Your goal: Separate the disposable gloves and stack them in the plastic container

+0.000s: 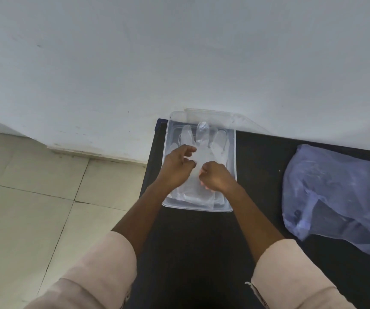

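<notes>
Both hands are over the plastic container (234,152), which sits on the dark worktop (257,175) at its far left corner, hard against the wall; a clear glove (204,141) lies flat inside it, its long axis running near to far, finger ends pointing at the wall and the cuff toward the near rim. The left hand (178,166) hovers over the glove's left half, its fingers (188,150) loosely curled and spread, holding nothing that can be made out; the right hand (215,177) is just beside it, knuckles up, fingers tucked under as if pinching the film near the palm of the glove, though the thin clear plastic makes it hard to be sure that anything is caught between them.

The glove therefore lies directly beneath and beyond both hands, so smoothing it would mean a stroke away from the body along its length; the two hands are about equally near to it.

The next glove must come from the bluish plastic bag (333,197), which lies crumpled on the worktop well apart to the right; the right hand is the nearer one, and its reach would be sideways to the right and slightly nearward.
</notes>
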A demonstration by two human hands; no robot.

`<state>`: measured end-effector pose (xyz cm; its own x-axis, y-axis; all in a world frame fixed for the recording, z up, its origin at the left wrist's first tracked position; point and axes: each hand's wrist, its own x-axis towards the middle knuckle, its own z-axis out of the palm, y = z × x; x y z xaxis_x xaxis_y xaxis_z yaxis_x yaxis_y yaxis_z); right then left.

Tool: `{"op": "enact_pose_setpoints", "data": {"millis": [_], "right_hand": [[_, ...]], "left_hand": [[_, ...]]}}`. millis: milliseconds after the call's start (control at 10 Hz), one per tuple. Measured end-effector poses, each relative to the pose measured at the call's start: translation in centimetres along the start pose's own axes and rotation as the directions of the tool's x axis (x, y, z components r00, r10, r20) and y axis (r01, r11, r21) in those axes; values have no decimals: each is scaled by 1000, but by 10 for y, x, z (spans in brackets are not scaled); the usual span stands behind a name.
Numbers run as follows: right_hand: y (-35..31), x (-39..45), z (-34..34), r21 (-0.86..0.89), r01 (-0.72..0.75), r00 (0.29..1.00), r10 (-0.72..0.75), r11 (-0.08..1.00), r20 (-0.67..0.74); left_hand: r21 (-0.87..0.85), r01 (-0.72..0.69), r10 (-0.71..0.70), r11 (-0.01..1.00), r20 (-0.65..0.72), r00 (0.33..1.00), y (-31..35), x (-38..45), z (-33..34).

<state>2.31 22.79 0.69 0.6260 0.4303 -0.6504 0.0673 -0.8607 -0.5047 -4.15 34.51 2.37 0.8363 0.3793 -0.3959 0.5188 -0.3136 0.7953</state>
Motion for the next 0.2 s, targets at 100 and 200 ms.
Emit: {"op": "enact_pose_setpoints", "data": {"millis": [100,200], "right_hand": [[3,-3,1,-95,29,999,-30,995,-13],[0,-14,-6,152,94,988,-74,984,-133]], "left_hand": [[-156,83,-78,984,36,996,0,-4,0],[-286,163,-144,944,87,986,4,-5,-1]]}}
